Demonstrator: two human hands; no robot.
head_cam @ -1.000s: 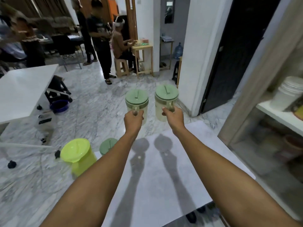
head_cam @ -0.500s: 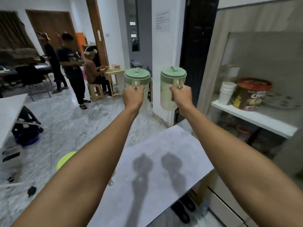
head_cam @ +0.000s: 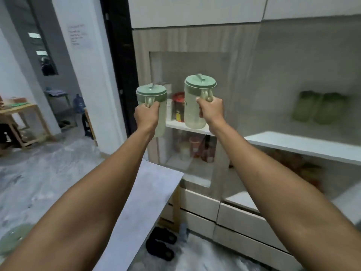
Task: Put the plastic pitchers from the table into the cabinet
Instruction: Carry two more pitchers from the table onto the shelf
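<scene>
I hold two clear plastic pitchers with green lids up in front of the cabinet. My left hand (head_cam: 146, 116) grips the handle of the left pitcher (head_cam: 152, 94). My right hand (head_cam: 210, 110) grips the handle of the right pitcher (head_cam: 195, 106), which is a bit higher. Both are upright, in the air before the cabinet's white shelf (head_cam: 187, 127). Two more green-lidded pitchers (head_cam: 318, 107) show blurred on the right shelf (head_cam: 302, 143). Part of another green pitcher lid (head_cam: 13, 238) peeks out at the bottom left beside the grey table (head_cam: 148, 194).
A red-lidded jar (head_cam: 178, 107) stands on the shelf behind the held pitchers, with more jars on the shelf below (head_cam: 195, 147). White drawers (head_cam: 234, 218) run under the cabinet. Black sandals (head_cam: 161, 243) lie on the floor. A dark doorway (head_cam: 119, 65) is left of the cabinet.
I have turned right toward the cabinet with both pitchers raised off the table. The cabinet shelves now fill the view, and the people at the back have left the view.
</scene>
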